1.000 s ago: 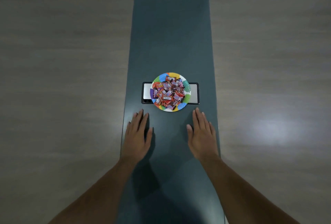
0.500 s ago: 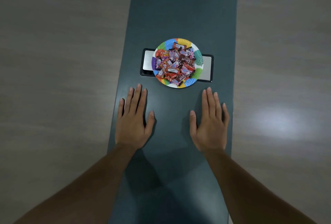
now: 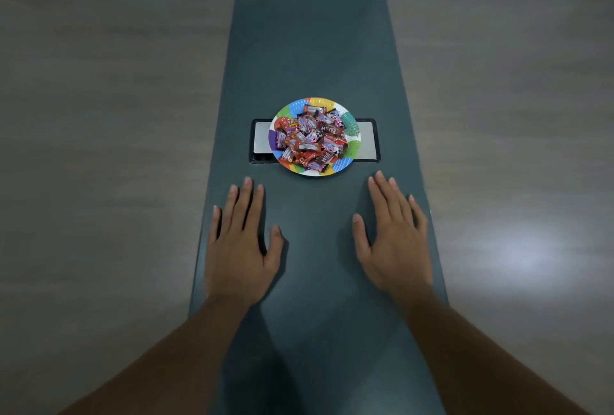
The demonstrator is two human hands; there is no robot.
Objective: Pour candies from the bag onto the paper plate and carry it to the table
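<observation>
From the head camera, I see my left hand (image 3: 241, 242) and right hand (image 3: 393, 235) lying flat, palms down, fingers spread, holding nothing on the narrow dark table (image 3: 315, 32). Just beyond the fingertips, apart from both hands, the paper plate (image 3: 349, 140) heaped with candies (image 3: 310, 140) sits over a grey inset panel (image 3: 367, 140). Wood-look floor (image 3: 116, 115) flanks both table edges; the far tabletop lies bare.

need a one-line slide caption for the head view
Paper plate of candies on dark table; left hand and right hand flat, empty.
</observation>
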